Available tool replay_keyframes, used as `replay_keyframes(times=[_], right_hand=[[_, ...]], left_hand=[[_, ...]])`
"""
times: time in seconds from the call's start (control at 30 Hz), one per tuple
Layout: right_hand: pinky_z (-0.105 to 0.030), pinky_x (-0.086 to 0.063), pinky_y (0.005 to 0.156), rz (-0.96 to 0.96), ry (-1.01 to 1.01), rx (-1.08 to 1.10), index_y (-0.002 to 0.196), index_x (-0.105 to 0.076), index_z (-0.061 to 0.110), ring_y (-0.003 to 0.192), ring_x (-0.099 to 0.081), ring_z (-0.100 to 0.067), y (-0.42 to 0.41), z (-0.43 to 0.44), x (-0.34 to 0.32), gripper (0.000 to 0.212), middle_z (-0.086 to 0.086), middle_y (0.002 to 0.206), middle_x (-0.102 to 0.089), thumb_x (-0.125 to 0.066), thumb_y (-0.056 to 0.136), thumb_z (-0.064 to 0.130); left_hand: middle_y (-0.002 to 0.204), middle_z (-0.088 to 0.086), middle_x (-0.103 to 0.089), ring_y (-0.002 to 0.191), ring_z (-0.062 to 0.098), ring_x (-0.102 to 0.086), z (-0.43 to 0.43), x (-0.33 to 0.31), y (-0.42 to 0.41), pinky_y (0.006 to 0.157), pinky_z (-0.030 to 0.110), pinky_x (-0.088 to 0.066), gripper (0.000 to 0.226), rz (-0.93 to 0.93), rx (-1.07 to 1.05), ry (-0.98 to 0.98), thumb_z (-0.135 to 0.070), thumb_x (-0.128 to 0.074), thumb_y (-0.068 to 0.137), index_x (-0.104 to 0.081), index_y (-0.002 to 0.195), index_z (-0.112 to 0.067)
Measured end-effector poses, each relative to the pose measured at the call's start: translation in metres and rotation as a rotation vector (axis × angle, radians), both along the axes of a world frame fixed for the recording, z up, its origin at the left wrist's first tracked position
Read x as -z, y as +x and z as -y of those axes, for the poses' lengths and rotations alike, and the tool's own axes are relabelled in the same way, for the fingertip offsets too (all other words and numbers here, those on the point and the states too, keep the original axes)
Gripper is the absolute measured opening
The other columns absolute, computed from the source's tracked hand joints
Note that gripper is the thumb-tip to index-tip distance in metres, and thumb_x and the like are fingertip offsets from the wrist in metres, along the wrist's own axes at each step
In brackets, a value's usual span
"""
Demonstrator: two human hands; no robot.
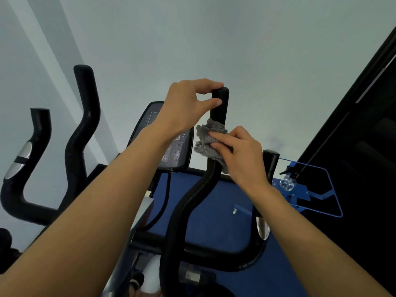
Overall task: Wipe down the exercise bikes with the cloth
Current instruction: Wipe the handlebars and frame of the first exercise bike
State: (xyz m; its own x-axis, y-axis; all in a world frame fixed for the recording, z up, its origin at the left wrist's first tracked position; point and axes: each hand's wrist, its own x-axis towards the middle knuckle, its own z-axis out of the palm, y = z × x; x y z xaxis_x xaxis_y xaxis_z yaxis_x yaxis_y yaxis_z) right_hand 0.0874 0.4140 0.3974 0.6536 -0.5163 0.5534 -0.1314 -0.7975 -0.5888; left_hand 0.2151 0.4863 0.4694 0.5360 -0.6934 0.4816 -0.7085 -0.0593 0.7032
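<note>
A black curved handlebar (192, 196) of the exercise bike rises in the middle of the head view. My left hand (188, 103) pinches its rounded top end between thumb and fingers. Just below, my right hand (242, 155) grips a grey fluffy cloth (209, 139) wrapped around the bar. The bike's console (177, 151), wet with droplets, sits behind my left forearm. A shorter right handlebar (270, 161) stands to the right of my right hand.
A second bike's black handlebars (82, 125) with a silver sensor grip (20, 159) stand at the left. A spray bottle (288, 181) rests on a blue metal frame (317, 196) at the right. Blue floor lies below, a dark wall at the right.
</note>
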Motion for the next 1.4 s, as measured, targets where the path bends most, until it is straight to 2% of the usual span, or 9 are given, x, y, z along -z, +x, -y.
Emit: replay_keyframes(times=[0.17, 0.3, 0.43, 0.6, 0.77, 0.87, 1.07, 1.2, 1.4], right_hand=[[-0.002, -0.037, 0.071, -0.201, 0.113, -0.138, 0.110, -0.066, 0.020, 0.079, -0.054, -0.014, -0.014, 0.009, -0.019, 0.026, -0.002, 0.083, -0.054, -0.064, 0.084, 0.018], [-0.005, -0.039, 0.069, -0.052, 0.182, -0.067, 0.110, -0.066, 0.021, 0.077, -0.053, -0.008, -0.016, 0.009, -0.021, 0.025, -0.002, 0.085, -0.054, -0.062, 0.085, 0.017], [-0.002, -0.037, 0.071, -0.056, 0.134, -0.028, 0.112, -0.065, 0.020, 0.078, -0.052, -0.002, -0.009, 0.000, -0.009, 0.027, 0.004, 0.089, -0.051, -0.062, 0.085, 0.020], [-0.023, -0.039, 0.079, -0.212, 0.046, 0.012, 0.108, -0.067, 0.022, 0.096, -0.052, -0.019, -0.003, -0.011, -0.004, 0.024, 0.007, 0.096, -0.044, -0.061, 0.086, 0.030], [-0.022, -0.033, 0.079, -0.279, -0.033, 0.007, 0.105, -0.069, 0.019, 0.096, -0.047, -0.022, -0.014, -0.024, -0.002, 0.022, 0.006, 0.097, -0.044, -0.058, 0.088, 0.028], [-0.023, -0.037, 0.080, -0.258, -0.008, 0.011, 0.106, -0.068, 0.018, 0.096, -0.050, -0.023, -0.018, -0.029, 0.001, 0.022, 0.002, 0.098, -0.048, -0.059, 0.087, 0.025], [0.004, -0.032, 0.076, -0.161, 0.138, 0.004, 0.112, -0.065, 0.015, 0.090, -0.048, -0.010, -0.022, -0.027, -0.002, 0.025, 0.002, 0.097, -0.045, -0.058, 0.089, 0.021], [0.005, -0.031, 0.075, -0.121, 0.159, -0.001, 0.111, -0.065, 0.014, 0.078, -0.046, 0.001, -0.030, -0.032, 0.000, 0.025, 0.001, 0.094, -0.046, -0.059, 0.088, 0.020], [0.005, -0.031, 0.072, -0.094, 0.167, -0.026, 0.111, -0.065, 0.016, 0.078, -0.046, 0.008, -0.041, -0.043, 0.005, 0.026, 0.003, 0.091, -0.046, -0.061, 0.086, 0.021]], left_hand=[[0.108, -0.011, -0.067, 0.098, -0.004, -0.056, -0.001, 0.001, -0.003, 0.080, -0.003, -0.034, 0.033, -0.008, 0.001, 0.004, -0.021, -0.066, 0.082, -0.064, 0.115, -0.026], [0.105, -0.012, -0.065, 0.097, -0.005, -0.054, -0.001, 0.001, -0.002, 0.080, -0.004, -0.033, 0.033, -0.003, 0.016, 0.001, -0.019, -0.066, 0.083, -0.064, 0.116, -0.024], [0.100, -0.016, -0.062, 0.096, -0.006, -0.054, 0.000, 0.003, -0.001, 0.080, -0.004, -0.033, 0.033, -0.006, 0.024, -0.005, -0.019, -0.066, 0.083, -0.064, 0.116, -0.024], [0.100, -0.016, -0.063, 0.095, -0.004, -0.054, 0.000, 0.005, 0.000, 0.078, -0.004, -0.033, 0.033, -0.018, 0.025, -0.021, -0.020, -0.066, 0.083, -0.064, 0.115, -0.025], [0.108, -0.009, -0.067, 0.100, 0.003, -0.056, 0.002, 0.007, 0.001, 0.080, 0.002, -0.036, 0.033, -0.015, 0.021, -0.022, -0.022, -0.066, 0.083, -0.063, 0.116, -0.026], [0.110, -0.011, -0.066, 0.102, 0.005, -0.057, 0.002, 0.008, 0.001, 0.084, 0.010, -0.039, 0.035, -0.017, 0.024, -0.025, -0.023, -0.065, 0.084, -0.062, 0.118, -0.026], [0.114, -0.008, -0.059, 0.103, 0.001, -0.052, -0.008, 0.025, -0.006, 0.095, 0.021, -0.041, 0.071, -0.070, 0.099, 0.069, -0.022, -0.070, 0.080, -0.034, 0.139, -0.039], [0.108, -0.008, -0.058, 0.105, 0.007, -0.056, -0.017, 0.042, -0.012, 0.094, 0.024, -0.041, 0.083, -0.095, 0.119, 0.115, -0.024, -0.069, 0.081, -0.017, 0.143, -0.042], [0.106, -0.005, -0.061, 0.104, 0.009, -0.058, -0.024, 0.054, -0.017, 0.095, 0.026, -0.043, 0.081, -0.097, 0.108, 0.149, -0.023, -0.068, 0.083, -0.017, 0.143, -0.042]])
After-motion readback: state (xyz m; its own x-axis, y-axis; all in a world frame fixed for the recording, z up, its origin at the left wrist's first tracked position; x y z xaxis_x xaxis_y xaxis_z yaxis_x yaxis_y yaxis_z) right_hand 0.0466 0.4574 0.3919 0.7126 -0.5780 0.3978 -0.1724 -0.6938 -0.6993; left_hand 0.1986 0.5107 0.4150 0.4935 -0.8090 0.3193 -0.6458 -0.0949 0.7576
